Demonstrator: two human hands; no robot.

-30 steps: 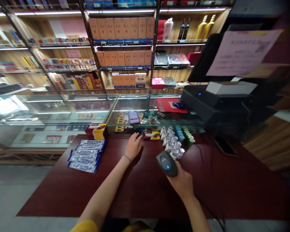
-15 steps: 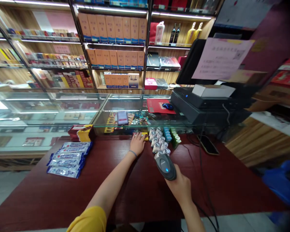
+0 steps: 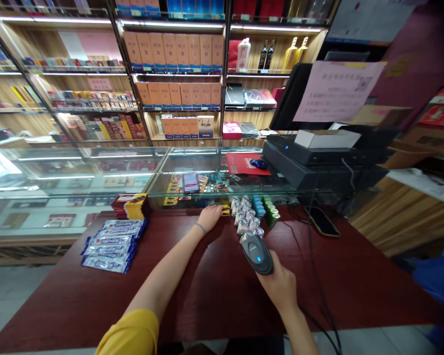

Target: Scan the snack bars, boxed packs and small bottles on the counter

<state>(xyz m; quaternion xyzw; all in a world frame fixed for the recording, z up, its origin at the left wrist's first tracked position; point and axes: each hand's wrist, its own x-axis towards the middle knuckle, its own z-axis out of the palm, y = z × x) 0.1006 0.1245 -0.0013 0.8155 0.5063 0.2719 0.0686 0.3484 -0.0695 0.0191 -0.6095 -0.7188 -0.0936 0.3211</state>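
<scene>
My left hand (image 3: 209,217), with a thin band at its wrist, is at the glass counter's front edge. Its fingers are closed around small yellow packets (image 3: 226,210), largely hidden by the hand. My right hand (image 3: 281,283) grips a dark handheld barcode scanner (image 3: 258,254) with a blue light lit on top. Just beyond the scanner stand small silver-topped bottles (image 3: 240,217) in rows, beside blue-wrapped (image 3: 258,206) and green-wrapped (image 3: 271,211) ones. To the left lie several blue-and-white toothbrush-like packs (image 3: 113,244) and a stack of red-and-yellow packets (image 3: 131,205).
The dark red desk (image 3: 203,296) meets a glass display counter (image 3: 192,158). A phone (image 3: 322,221) and the scanner's cable (image 3: 313,266) are at the right. A monitor (image 3: 292,98), a black cash drawer (image 3: 292,165) and a mouse (image 3: 258,163) stand behind. Stocked shelves (image 3: 177,75) line the wall.
My left hand has turned, its fingers going from flat on the yellow packets to closed around them. My right hand still holds the scanner, and the view has tilted slightly upward.
</scene>
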